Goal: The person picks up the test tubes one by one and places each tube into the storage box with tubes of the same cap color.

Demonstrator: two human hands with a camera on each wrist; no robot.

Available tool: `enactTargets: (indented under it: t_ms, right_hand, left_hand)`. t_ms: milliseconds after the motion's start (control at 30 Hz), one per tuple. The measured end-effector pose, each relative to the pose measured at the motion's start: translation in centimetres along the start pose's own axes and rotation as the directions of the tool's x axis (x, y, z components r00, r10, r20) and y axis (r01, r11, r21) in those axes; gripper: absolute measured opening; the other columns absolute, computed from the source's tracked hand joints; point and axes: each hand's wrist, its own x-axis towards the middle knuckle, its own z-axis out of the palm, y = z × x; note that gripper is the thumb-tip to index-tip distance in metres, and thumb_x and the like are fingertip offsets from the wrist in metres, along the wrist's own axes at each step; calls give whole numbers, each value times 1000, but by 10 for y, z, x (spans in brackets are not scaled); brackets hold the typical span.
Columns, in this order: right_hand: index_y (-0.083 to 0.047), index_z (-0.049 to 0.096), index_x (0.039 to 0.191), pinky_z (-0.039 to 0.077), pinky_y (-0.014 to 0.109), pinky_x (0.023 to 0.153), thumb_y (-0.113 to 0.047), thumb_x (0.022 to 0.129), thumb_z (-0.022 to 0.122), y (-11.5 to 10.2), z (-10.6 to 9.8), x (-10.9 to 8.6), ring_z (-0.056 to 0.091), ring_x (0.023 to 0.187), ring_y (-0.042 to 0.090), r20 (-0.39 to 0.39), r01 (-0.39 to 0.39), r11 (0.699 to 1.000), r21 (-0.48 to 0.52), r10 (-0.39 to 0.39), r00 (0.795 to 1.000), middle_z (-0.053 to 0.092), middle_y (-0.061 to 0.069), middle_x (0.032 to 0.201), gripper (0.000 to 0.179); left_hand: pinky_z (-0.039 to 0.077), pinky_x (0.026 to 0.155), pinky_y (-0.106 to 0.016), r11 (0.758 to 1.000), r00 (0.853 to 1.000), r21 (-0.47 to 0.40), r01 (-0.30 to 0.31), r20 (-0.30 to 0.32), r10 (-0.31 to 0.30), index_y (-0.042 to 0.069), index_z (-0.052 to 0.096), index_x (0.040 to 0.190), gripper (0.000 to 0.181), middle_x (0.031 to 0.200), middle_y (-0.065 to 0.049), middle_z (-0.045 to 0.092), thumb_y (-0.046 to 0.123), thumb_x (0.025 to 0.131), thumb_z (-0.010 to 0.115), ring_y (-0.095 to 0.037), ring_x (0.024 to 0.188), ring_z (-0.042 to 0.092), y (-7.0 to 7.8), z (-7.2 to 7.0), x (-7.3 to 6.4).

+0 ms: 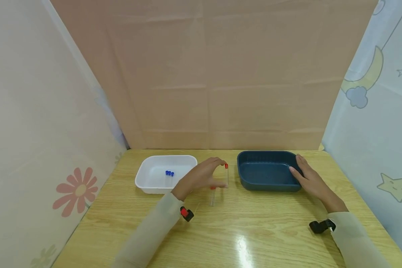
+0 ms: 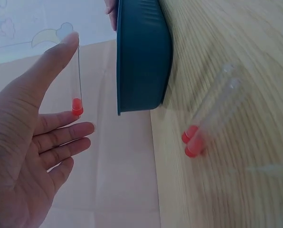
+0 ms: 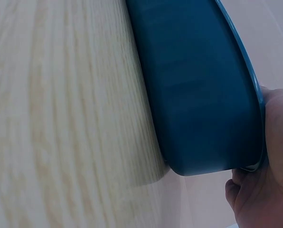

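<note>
Between thumb and index finger, my left hand [image 1: 201, 175] pinches a clear test tube [image 2: 76, 78] with a red cap, one finger at the cap and the thumb at the other end. The tube is held above the table, left of the dark blue basin [image 1: 268, 186]. Below that hand, two more red-capped test tubes [image 2: 210, 116] lie side by side on the table. My right hand [image 1: 309, 180] grips the basin's right rim, thumb inside and fingers outside. The inside of the basin shows no tubes in the head view.
A white basin [image 1: 147, 190] stands at the left, with several blue-capped tubes [image 1: 169, 173] in it. The wooden table [image 1: 264, 227] ends at a tan backdrop [image 1: 207, 74]. Patterned cloths hang on both sides.
</note>
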Motion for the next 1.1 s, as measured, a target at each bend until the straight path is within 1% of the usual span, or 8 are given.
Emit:
enactTargets:
  t_ms: [67, 200, 367, 567, 700, 800, 900, 1100]
  right_hand:
    - [-4, -7, 160, 2, 74, 114, -34, 112, 39, 0, 0, 0, -8, 150, 51, 0, -3, 1000, -1, 3, 1000, -12, 24, 166, 74]
    - [-5, -7, 161, 3, 74, 114, -35, 111, 40, 0, 1, 1, -8, 151, 49, -2, -12, 1000, 1, 12, 1000, -12, 22, 167, 74]
    - [-5, -7, 161, 4, 75, 114, -34, 111, 41, 0, 1, 0, -8, 151, 49, 1, -14, 1000, 7, 14, 1000, -12, 22, 167, 75]
    - [-5, -7, 161, 3, 75, 113, -34, 111, 40, -2, 1, -1, -8, 150, 51, 3, -2, 1000, 16, 2, 1000, -12, 24, 166, 74]
    - [-6, -7, 161, 4, 76, 113, -35, 111, 39, -2, 2, -2, -8, 150, 51, 6, -5, 1000, 11, 5, 1000, -12, 24, 166, 74]
    - [-6, -7, 161, 4, 76, 113, -35, 112, 39, -1, 2, -1, -8, 150, 51, 4, -6, 1000, 4, 6, 1000, -12, 24, 166, 74]
    - [-5, -7, 161, 4, 75, 113, -35, 112, 39, 0, 2, -2, -8, 151, 50, 4, -7, 1000, 1, 7, 1000, -12, 24, 166, 74]
    - [-5, -7, 161, 3, 75, 113, -36, 111, 39, -1, 1, -2, -7, 151, 50, 1, -14, 1000, -4, 14, 1000, -12, 23, 166, 75]
  left_hand:
    - [48, 107, -37, 999, 1000, -35, -17, -11, 16, 14, 52, 145, 89, 142, -1, 55, 70, 80, 73, -18, 130, 53, 2, 0, 6]
    - [50, 105, -40, 997, 999, -79, -18, -28, 16, 13, 51, 146, 85, 140, -3, 57, 60, 81, 79, -21, 127, 55, 7, 4, 18]
    - [49, 105, -39, 995, 1000, -103, -4, -30, 1, 12, 50, 148, 88, 140, -2, 57, 61, 81, 79, -23, 128, 55, 13, 10, 30]
    - [49, 105, -38, 993, 999, -114, 12, -36, -16, 11, 49, 149, 92, 139, -1, 58, 64, 79, 78, -22, 128, 55, 19, 14, 40]
    - [49, 105, -37, 994, 999, -114, -3, -34, -1, 12, 50, 148, 91, 140, -2, 58, 65, 80, 77, -20, 128, 55, 22, 17, 48]
    - [47, 108, -37, 995, 999, -102, -19, -36, 15, 12, 50, 149, 92, 143, -3, 56, 65, 80, 77, -19, 131, 54, 26, 18, 55]
    - [45, 110, -36, 996, 999, -85, -22, -28, 20, 11, 48, 150, 94, 146, -2, 55, 66, 80, 76, -19, 134, 52, 30, 18, 63]
    - [44, 111, -32, 997, 999, -75, -33, -19, 31, 11, 49, 149, 92, 144, -3, 56, 64, 80, 78, -17, 133, 53, 36, 21, 76]
